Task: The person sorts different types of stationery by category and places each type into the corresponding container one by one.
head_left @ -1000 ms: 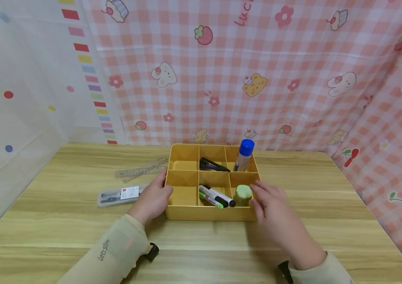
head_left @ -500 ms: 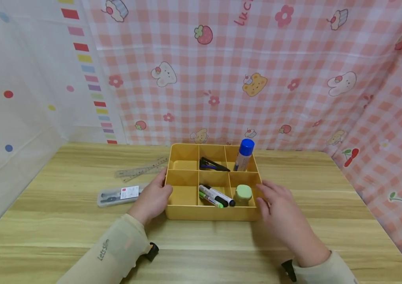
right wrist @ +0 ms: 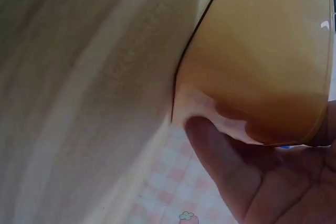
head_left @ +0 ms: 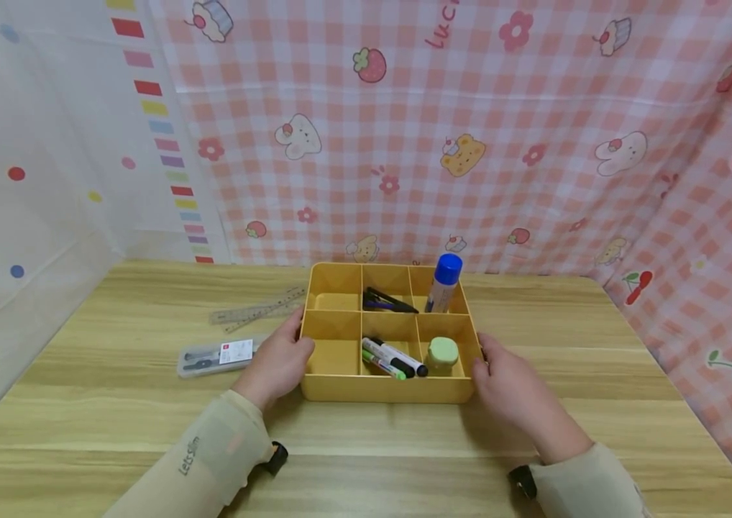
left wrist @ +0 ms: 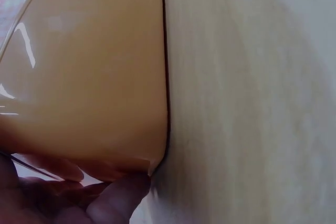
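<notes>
A yellow divided storage box [head_left: 385, 390] stands on the table in the head view. My left hand [head_left: 275, 360] grips its left side and my right hand [head_left: 516, 388] holds the right side, thumbs near the rim. Both wrist views show fingers against a glossy box wall [left wrist: 100, 66], low down by the tabletop. Inside the box, a blue-capped glue stick [head_left: 444, 284] leans at the back right, with a slim black item [head_left: 390, 301] to its left. Several marker pens [head_left: 395, 356] lie in the front middle compartment, beside a small pale green lidded container [head_left: 442, 352].
Left of the box, clear rulers [head_left: 256, 311] lie on the wooden table [head_left: 379, 460]. Closer to my left hand is a transparent case [head_left: 213, 357] with a dark compass-like tool and a white label. A pink checked cloth [head_left: 392, 144] hangs behind the table.
My right hand has moved from the box's front right rim, near the green container, outward and down onto the right side wall. The left hand and the box have stayed in place.
</notes>
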The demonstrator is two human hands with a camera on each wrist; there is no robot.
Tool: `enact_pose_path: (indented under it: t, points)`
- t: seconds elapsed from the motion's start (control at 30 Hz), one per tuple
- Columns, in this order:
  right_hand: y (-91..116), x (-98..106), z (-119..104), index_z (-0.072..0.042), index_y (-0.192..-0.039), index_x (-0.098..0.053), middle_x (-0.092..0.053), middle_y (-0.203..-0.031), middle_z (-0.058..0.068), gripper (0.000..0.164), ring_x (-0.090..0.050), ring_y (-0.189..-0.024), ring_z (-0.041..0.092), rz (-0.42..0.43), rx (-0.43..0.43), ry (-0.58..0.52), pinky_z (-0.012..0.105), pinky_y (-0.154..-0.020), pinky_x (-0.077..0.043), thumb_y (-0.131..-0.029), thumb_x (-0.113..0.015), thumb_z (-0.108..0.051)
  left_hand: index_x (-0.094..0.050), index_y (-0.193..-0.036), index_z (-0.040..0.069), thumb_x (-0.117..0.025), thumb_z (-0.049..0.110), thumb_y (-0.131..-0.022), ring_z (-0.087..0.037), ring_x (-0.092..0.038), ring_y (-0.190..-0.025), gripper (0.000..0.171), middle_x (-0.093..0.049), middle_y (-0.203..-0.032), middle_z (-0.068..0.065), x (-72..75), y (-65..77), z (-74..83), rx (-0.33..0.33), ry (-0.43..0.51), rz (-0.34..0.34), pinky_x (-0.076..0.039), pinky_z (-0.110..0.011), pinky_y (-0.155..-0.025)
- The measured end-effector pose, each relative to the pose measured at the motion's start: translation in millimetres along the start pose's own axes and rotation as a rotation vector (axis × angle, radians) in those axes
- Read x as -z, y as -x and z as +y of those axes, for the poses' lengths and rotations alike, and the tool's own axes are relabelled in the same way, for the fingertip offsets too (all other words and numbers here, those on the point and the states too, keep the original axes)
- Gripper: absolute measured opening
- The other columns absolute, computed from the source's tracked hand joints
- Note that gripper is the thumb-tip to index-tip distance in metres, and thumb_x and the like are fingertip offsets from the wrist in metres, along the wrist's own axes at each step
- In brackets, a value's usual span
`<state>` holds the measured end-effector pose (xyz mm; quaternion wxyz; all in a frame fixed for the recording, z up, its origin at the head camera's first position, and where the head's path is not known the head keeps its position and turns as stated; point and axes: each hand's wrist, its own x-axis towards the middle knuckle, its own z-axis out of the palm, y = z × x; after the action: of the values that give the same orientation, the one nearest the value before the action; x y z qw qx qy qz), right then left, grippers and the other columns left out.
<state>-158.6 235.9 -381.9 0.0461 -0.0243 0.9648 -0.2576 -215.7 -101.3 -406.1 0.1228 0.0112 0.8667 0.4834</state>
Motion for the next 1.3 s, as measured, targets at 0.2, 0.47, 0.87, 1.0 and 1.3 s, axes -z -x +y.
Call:
enact_pose_path:
  t: [0.2, 0.47, 0.87, 1.0, 1.3]
  points:
    - [-3, -2, 4, 0.006, -0.159, -0.036, -0.058, -0.145, 0.033, 0.055, -0.062, -0.125, 0.041, -0.072, -0.037, -0.052, 0.062, -0.108, -0.050, -0.109, -0.034, -0.019, -0.024, -0.169, 0.017, -0.037, 0.040, -0.112, -0.037, -0.043, -0.152, 0.063, -0.047, -0.164, -0.013, 4.1, 2.0, -0.2, -0.070, -0.171, 0.042, -0.032, -0.061, -0.125]
    - [-3, 0, 4, 0.009, -0.144, -0.049, -0.067, -0.120, 0.024, 0.046, -0.063, -0.097, 0.030, -0.070, -0.061, -0.074, 0.046, -0.084, -0.056, -0.108, -0.035, -0.016, -0.041, -0.162, 0.010, -0.046, 0.041, -0.111, -0.045, -0.050, -0.144, 0.060, -0.052, -0.158, -0.020, 53.7, 11.8, -14.0, -0.123, -0.475, 0.141, -0.040, -0.065, -0.118]
    - [-4, 2, 3, 0.009, -0.148, -0.044, -0.066, -0.122, 0.024, 0.049, -0.062, -0.100, 0.031, -0.095, -0.064, -0.063, 0.045, -0.084, -0.055, -0.108, -0.033, -0.018, -0.055, -0.148, -0.002, -0.078, 0.030, -0.093, -0.052, -0.057, -0.130, 0.068, -0.055, -0.146, -0.033, 113.0, 27.4, -62.7, -0.099, -0.736, 0.047, -0.048, -0.068, -0.106]
    - [-2, 1, 3, 0.010, -0.149, -0.042, -0.066, -0.118, 0.022, 0.050, -0.062, -0.094, 0.029, -0.103, -0.066, -0.067, 0.040, -0.077, -0.054, -0.108, -0.033, -0.018, -0.055, -0.147, -0.003, -0.079, 0.027, -0.093, -0.053, -0.056, -0.131, 0.067, -0.054, -0.146, -0.033, 115.8, 30.5, -66.9, -0.079, -0.753, 0.041, -0.048, -0.068, -0.106]
    - [-5, -1, 1, 0.010, -0.149, -0.043, -0.068, -0.109, 0.018, 0.050, -0.062, -0.086, 0.024, -0.102, -0.049, -0.064, 0.037, -0.071, -0.053, -0.109, -0.034, -0.018, -0.052, -0.150, -0.005, -0.077, 0.022, -0.094, -0.053, -0.056, -0.133, 0.066, -0.054, -0.146, -0.035, 120.5, 29.4, -70.0, -0.039, -0.785, 0.000, -0.048, -0.067, -0.107]
